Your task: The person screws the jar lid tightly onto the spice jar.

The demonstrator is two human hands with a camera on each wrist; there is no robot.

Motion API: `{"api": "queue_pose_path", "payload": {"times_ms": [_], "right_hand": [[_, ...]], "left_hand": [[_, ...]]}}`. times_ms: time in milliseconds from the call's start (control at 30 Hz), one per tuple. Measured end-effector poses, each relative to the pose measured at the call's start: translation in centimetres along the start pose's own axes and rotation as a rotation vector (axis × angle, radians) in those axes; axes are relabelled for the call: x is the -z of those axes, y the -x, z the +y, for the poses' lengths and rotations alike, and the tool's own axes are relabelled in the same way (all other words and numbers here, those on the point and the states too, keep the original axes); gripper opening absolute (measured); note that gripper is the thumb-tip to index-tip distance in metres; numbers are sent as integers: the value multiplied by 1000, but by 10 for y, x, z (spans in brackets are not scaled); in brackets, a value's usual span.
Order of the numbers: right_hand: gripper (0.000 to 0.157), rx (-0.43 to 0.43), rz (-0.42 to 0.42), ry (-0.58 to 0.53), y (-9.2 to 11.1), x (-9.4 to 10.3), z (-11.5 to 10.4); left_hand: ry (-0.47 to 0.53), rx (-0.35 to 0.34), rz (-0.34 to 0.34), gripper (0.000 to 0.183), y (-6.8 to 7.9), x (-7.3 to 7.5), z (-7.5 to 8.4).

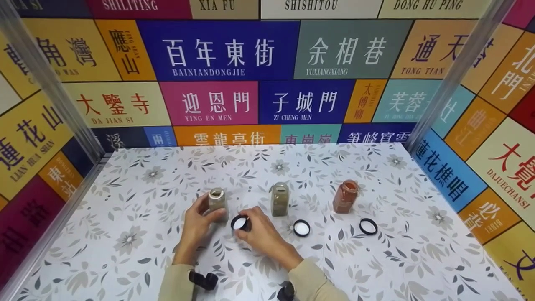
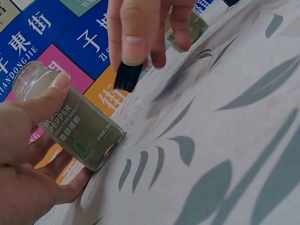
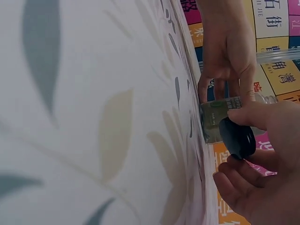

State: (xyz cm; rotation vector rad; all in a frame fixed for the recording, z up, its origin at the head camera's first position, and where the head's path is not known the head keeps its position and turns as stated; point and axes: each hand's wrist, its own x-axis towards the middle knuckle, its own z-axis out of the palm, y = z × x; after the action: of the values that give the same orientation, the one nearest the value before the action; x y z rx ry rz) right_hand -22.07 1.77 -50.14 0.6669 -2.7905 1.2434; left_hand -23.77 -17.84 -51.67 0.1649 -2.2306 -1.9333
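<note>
Beige sleeves (image 1: 177,282), foremost. Left hand (image 1: 198,218): thumb and fingers round uncapped black pepper jar (image 1: 217,202), grey-brown powder within, on counter (image 1: 397,267). Right hand (image 1: 262,235): pinching black cap (image 1: 239,223), white liner up, just beside; best held level, jar steady and upright. Farther right: olive-brown powder jar (image 1: 279,202), orange-red powder jar (image 1: 345,198), both open; two loose caps (image 1: 301,228)

My left forearm (image 1: 182,254) rises almost straight from bottom of head view; right forearm (image 1: 291,257) slants inward. Tan sleeves (image 1: 175,282) reach near wrists. Left hand (image 1: 198,218) grips, left thumb (image 2: 46,103) on near side, fingers bent round far side. Right hand (image 1: 260,232), near left but apart, pinches, right thumb (image 3: 255,115) opposite bent fingers.
</note>
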Motion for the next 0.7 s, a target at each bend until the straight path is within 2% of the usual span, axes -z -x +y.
{"api": "queue_pose_path", "payload": {"times_ms": [233, 467, 700], "right_hand": [[44, -12, 50, -28, -8, 5, -9], [47, 22, 95, -42, -19, 12, -18], [46, 27, 108, -36, -24, 17, -21]], "left_hand": [[-3, 22, 9, 69, -1, 0, -1], [13, 19, 6, 69, 0, -1, -1], [38, 18, 4, 69, -2, -1, -1]]}}
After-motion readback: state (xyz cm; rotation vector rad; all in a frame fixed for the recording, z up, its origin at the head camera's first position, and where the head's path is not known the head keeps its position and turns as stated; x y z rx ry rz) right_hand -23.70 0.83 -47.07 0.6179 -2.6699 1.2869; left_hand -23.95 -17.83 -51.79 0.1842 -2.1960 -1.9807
